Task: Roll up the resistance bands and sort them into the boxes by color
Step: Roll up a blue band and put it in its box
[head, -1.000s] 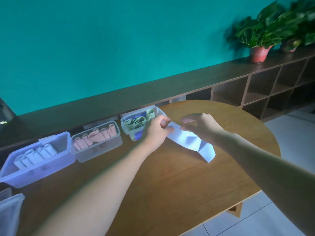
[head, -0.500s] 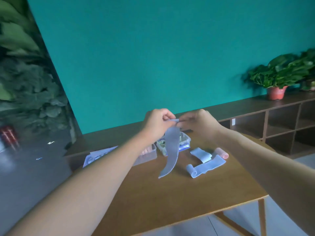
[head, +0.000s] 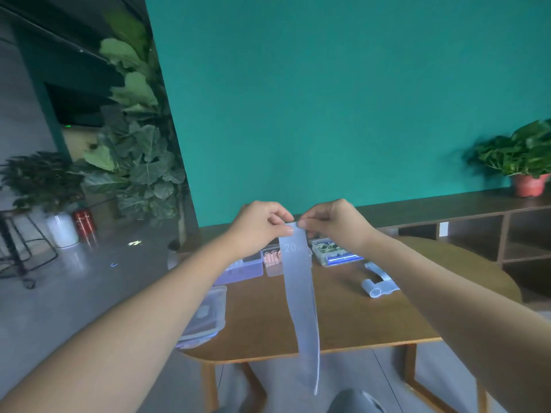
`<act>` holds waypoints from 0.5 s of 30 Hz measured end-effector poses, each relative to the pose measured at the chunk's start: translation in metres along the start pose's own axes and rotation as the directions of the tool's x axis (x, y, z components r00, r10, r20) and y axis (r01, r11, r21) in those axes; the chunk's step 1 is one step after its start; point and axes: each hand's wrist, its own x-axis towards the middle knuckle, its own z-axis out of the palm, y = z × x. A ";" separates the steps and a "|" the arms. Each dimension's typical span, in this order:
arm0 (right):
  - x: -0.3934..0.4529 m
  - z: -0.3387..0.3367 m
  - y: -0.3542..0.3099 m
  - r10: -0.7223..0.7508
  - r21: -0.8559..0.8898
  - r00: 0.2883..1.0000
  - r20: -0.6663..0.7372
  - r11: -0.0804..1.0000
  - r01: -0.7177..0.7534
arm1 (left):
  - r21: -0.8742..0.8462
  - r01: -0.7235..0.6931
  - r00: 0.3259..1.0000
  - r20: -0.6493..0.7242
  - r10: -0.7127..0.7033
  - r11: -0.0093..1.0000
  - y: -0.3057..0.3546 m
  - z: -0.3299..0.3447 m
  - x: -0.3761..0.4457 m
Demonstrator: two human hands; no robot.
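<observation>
Above the worktop (head: pixel 343 320), both hands meet at the top edge of a pale blue band (head: pixel 299 293), which hangs straight down from them with its long axis vertical and its free end below the near rim. The left hand (head: pixel 258 225) pinches the upper left corner between thumb and curled fingers (head: pixel 281 217), and the right hand (head: pixel 332 223) pinches the upper right corner the same way, so neither is nearer the band than the other; the whole length lies beneath the 2 grips. A printed "20" shows just under the held edge. From this hold, rolling would most likely begin at the top, turning the pinched edge over on itself while the tail feeds upward. Behind the band, partly hidden by it, sit the boxes: a blue box (head: pixel 243 268) to the left, a pink-roll box (head: pixel 272 259) in the middle and a green-roll box (head: pixel 335 251) to the right. Another pale blue band (head: pixel 378 286), half rolled, lies loose on the wood to the right, near the right forearm. A clear lidded container (head: pixel 205 317) rests at the left edge.
</observation>
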 end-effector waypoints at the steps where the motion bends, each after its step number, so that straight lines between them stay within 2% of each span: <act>1: -0.001 0.006 0.002 0.013 0.007 1.000 0.011 1.000 -0.013 | -0.012 0.023 1.000 0.012 -0.023 1.000 -0.008 -0.001 -0.005; 6: 0.002 0.044 0.042 0.101 -0.002 0.993 0.063 0.995 -0.102 | -0.060 0.128 0.989 0.079 -0.123 0.990 -0.071 0.018 -0.006; 10: 0.013 0.085 0.108 0.206 -0.019 0.967 0.150 0.978 -0.206 | -0.040 0.220 0.969 0.128 -0.214 0.975 -0.133 0.066 0.006; 15: 0.028 0.126 0.169 0.305 -0.005 0.940 0.154 0.951 -0.308 | -0.075 0.327 0.940 0.132 -0.316 0.942 -0.190 0.118 0.025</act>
